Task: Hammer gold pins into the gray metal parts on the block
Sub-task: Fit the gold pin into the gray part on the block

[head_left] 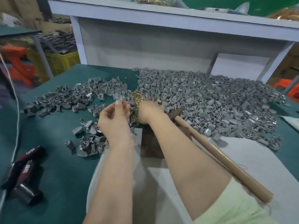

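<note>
Green-matted worktable (64,167) carries a massive heap of gray metal parts (210,97) along its right edge, so loads left I'd guess, wooden-handled hammer (242,176) lies unheld by the dark block (150,147) at the near edge, left hand (115,117) seemingly pinches one gray part (119,96), right hand (148,112) sits in the gold pins (136,98), grip hidden.

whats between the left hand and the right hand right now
In the head view, a heap of gold pins lies between the left hand and the right hand; the right hand's fingers are hidden behind it.
</note>
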The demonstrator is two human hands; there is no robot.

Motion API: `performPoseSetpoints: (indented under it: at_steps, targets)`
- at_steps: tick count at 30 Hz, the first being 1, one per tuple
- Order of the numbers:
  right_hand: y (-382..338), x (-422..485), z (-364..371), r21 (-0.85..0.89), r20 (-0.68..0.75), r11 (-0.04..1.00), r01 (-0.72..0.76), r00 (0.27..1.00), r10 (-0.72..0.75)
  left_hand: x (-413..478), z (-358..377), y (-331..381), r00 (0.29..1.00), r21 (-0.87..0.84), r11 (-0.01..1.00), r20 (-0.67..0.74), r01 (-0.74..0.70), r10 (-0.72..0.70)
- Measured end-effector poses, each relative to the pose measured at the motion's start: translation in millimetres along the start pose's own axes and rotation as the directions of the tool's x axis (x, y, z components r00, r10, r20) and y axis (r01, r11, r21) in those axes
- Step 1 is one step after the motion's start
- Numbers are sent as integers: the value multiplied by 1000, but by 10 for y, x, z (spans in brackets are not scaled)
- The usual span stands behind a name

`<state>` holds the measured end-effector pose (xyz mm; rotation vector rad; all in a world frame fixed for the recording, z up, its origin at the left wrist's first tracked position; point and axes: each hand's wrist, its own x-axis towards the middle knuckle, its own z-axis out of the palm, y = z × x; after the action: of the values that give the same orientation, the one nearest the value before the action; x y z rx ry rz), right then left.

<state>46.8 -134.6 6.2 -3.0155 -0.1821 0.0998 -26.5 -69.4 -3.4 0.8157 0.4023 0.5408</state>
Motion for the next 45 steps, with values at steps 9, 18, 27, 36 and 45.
performPoseSetpoints:
  at_steps: [9,18,27,36,45]
  targets:
    - [-25,147,101,1,-14,1000,-4,1000,4,-17,42,-60,998,30,999,44,33,-34]
    - [442,-132,-248,569,-272,818,86,958,89,-104,73,-70,926,458,846,364,-272,101]
    - [1213,-1244,-151,887,-222,449,111,954,203,-421,151,-142,637,682,224,731,-696,-246]
    - [1043,-1148,32,795,-430,531,295,891,148,-415,147,-130,559,573,319,817,-755,-145]
    - [1029,-1162,21,824,-415,487,288,893,174,-450,178,-130,474,462,268,880,-845,-23]
